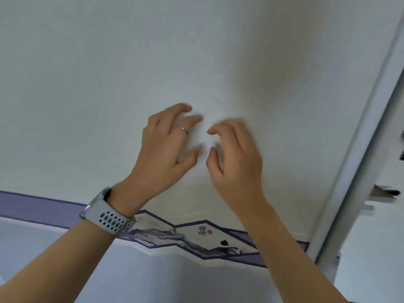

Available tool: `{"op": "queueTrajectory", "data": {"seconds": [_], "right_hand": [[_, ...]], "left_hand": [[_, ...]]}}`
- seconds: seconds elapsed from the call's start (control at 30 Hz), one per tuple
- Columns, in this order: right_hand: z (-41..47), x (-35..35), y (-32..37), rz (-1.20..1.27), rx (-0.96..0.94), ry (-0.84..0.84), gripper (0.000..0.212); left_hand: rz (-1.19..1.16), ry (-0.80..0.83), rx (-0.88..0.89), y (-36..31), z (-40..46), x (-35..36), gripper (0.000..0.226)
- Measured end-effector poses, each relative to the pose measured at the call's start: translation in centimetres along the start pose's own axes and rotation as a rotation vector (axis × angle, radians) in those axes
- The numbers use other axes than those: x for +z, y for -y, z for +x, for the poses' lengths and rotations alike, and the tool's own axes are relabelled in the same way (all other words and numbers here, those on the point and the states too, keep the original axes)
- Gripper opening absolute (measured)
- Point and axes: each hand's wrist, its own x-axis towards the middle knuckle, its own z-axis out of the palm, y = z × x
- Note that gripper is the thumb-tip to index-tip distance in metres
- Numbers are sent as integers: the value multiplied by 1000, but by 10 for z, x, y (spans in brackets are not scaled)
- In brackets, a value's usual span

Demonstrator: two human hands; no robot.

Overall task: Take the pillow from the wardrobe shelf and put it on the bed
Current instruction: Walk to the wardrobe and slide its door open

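Note:
No pillow, shelf or bed shows in the head view. My left hand (166, 147) and my right hand (236, 154) are raised side by side in front of a large white surface (109, 84). Both hands are empty, with fingers curled and spread apart, the fingertips facing each other across a small gap. Both are slightly blurred. A thin ring sits on one left finger, and a white perforated watch strap (109, 219) wraps the left wrist.
A purple band with a painted landscape panel (196, 237) crosses below the hands, with a pale bluish surface under it. A white frame (358, 149) runs diagonally down the right side, with dark blurred shapes (387, 191) beyond it.

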Motion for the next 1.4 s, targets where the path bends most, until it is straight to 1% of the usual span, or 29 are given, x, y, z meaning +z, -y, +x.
{"op": "queueTrajectory", "data": {"seconds": [0.03, 0.13, 0.17, 0.2, 0.27, 0.3, 0.37, 0.47, 0.57, 0.67, 0.87, 1.03, 1.23, 1.4], "right_hand": [[-5, -7, -3, -104, -11, -31, 35], [-19, -32, -18, -304, 29, -62, 57], [-22, -40, -25, -382, 51, -55, 65], [-24, -47, -32, -455, 77, -40, 74], [-29, -58, -44, -556, 137, 12, 91], [-31, -63, -48, -591, 154, 39, 100], [-35, -70, -57, -651, 178, 98, 117], [-38, -78, -68, -683, 225, 153, 133], [-37, -78, -77, -704, 237, 172, 138], [-37, -74, -81, -727, 224, 167, 138], [-38, -68, -82, -745, 194, 149, 131], [-36, -57, -78, -724, 183, 152, 128], [-35, -40, -69, -691, 184, 146, 139], [-31, -22, -57, -662, 188, 155, 141]], "left_hand": [[70, 5, 73, -6, 3, 8, 57], [255, -22, 327, -29, 7, 31, 71], [288, -20, 400, -36, 10, 38, 80], [321, 0, 452, -43, 13, 44, 94], [380, 83, 494, -55, 21, 54, 128], [411, 131, 492, -62, 26, 59, 141], [497, 205, 475, -73, 33, 67, 156], [539, 209, 477, -82, 39, 81, 156], [503, 196, 495, -81, 43, 88, 150], [465, 173, 522, -77, 47, 91, 148], [428, 114, 529, -73, 45, 89, 145], [437, 113, 515, -64, 45, 85, 142], [468, 108, 509, -45, 42, 80, 140], [493, 107, 507, -24, 37, 73, 143]]}}
